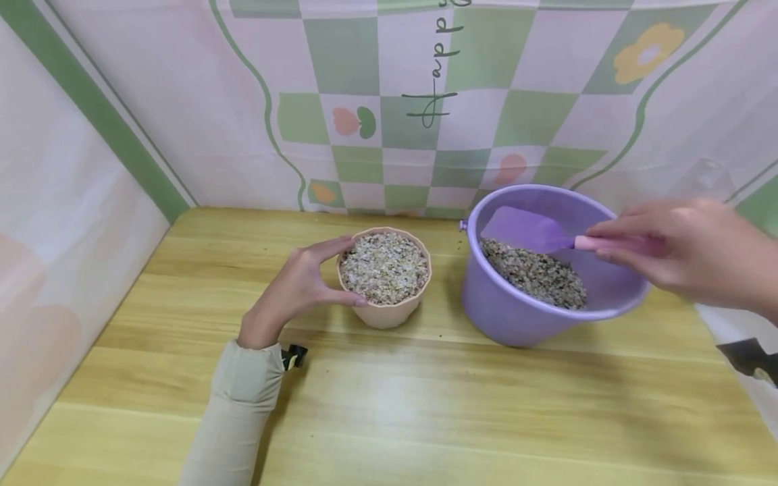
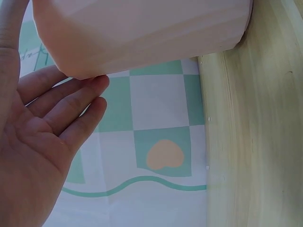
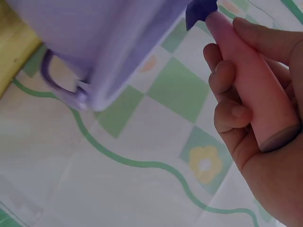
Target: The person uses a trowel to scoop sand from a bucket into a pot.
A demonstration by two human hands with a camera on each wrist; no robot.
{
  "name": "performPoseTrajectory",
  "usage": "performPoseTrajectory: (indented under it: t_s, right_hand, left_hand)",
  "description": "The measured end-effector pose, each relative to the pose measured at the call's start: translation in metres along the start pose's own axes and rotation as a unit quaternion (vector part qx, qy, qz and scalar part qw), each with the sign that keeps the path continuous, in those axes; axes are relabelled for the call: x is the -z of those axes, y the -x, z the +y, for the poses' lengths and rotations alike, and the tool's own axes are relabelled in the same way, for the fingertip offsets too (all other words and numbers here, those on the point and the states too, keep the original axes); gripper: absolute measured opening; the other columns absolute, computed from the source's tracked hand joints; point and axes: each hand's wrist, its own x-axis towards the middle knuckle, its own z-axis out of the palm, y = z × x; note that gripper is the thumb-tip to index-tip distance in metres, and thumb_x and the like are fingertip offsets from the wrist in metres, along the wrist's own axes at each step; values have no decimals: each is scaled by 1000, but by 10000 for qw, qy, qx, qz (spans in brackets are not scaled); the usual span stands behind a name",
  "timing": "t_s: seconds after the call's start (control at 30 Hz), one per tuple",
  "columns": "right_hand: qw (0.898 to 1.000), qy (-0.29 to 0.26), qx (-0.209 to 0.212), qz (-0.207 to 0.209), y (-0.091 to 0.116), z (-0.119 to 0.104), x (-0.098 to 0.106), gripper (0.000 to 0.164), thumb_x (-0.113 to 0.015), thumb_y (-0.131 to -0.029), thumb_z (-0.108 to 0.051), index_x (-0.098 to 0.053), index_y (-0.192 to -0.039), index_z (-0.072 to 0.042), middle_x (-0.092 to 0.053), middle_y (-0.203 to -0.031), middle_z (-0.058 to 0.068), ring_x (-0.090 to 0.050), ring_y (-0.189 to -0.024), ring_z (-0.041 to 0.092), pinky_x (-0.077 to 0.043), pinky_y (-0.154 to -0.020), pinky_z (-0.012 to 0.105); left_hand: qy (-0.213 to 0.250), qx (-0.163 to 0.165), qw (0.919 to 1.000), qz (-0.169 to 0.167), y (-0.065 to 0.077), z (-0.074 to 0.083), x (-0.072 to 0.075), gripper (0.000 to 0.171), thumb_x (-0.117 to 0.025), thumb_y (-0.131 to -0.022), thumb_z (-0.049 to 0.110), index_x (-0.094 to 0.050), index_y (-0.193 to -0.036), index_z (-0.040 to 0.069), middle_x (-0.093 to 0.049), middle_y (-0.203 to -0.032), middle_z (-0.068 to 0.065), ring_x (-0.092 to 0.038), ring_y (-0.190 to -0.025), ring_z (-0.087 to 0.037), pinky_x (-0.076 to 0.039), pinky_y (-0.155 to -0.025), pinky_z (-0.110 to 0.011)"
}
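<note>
A peach faceted flower pot (image 1: 389, 315) stands on the table, filled to near its rim with pale, coarse grit (image 1: 384, 266). My left hand (image 1: 306, 280) holds its left side, thumb on the near rim and fingers at the far one; the left wrist view shows those fingertips (image 2: 98, 85) against the pot's rim. To the right is a purple bucket (image 1: 507, 310) with darker gravel (image 1: 541, 277) at the bottom. My right hand (image 1: 699, 250) grips the pink handle (image 3: 253, 80) of a small shovel, whose translucent purple blade (image 1: 525, 229) is over the gravel inside the bucket.
Under everything lies a wood-grain table (image 1: 389, 405) with a few scattered grains. Close behind the pot and bucket hangs a green-and-white checked cloth (image 1: 474, 121). Another pale cloth (image 1: 61, 236) borders the left side. The bucket's handle (image 3: 59, 85) hangs at its side.
</note>
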Motion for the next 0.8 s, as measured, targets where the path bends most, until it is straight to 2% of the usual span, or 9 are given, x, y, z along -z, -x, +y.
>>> performPoseTrajectory:
  t_s: [0.13,0.23,0.4,0.47,0.67,0.8]
  right_hand:
    - [9995,112,-140,-250,7,5,-11,23,-85,-76,-18,-81,-98,-18,-73,-78,-5,-53,-57,-6,-43,-47,12]
    - [9983,253,-320,-419,8,6,-19,23,-86,-74,-19,-81,-96,-20,-74,-80,-8,-56,-60,-3,-42,-49,15]
    - [9932,420,-706,-825,8,7,-31,21,-86,-75,-21,-81,-95,-24,-75,-86,-11,-66,-64,7,-51,-54,28]
    - [9921,393,-717,-948,8,8,-35,20,-86,-76,-21,-81,-95,-23,-75,-88,-9,-67,-64,10,-52,-53,31]
    - [9924,316,-629,-1008,10,11,-43,19,-85,-76,-21,-81,-95,-21,-73,-87,-9,-53,-58,-5,-41,-46,21]
    - [9928,230,-677,-965,12,12,-46,18,-85,-77,-22,-81,-95,-21,-74,-88,-9,-51,-59,-7,-39,-45,19]
  left_hand:
    - [-21,-13,10000,20,0,-1,-1,101,-91,-62,51,-53,-143,4,-53,-145,-10,-49,-135,-26,-38,-114,-42]
    - [-19,11,10000,21,0,-2,-1,101,-90,-62,52,-53,-142,4,-53,-145,-10,-49,-135,-26,-38,-114,-42]
    - [-15,6,10000,4,0,-2,-1,101,-91,-62,51,-53,-143,4,-53,-145,-10,-50,-134,-26,-38,-114,-42]
    - [-19,-4,10000,2,0,-1,-1,101,-91,-62,50,-53,-143,3,-53,-145,-10,-50,-134,-26,-38,-114,-43]
    - [-41,-26,10000,10,0,-2,-1,100,-91,-62,50,-53,-142,3,-54,-145,-10,-49,-134,-26,-38,-113,-42]
    - [-57,-67,10000,19,0,-2,-1,100,-91,-62,50,-53,-142,3,-53,-145,-11,-50,-134,-26,-38,-113,-42]
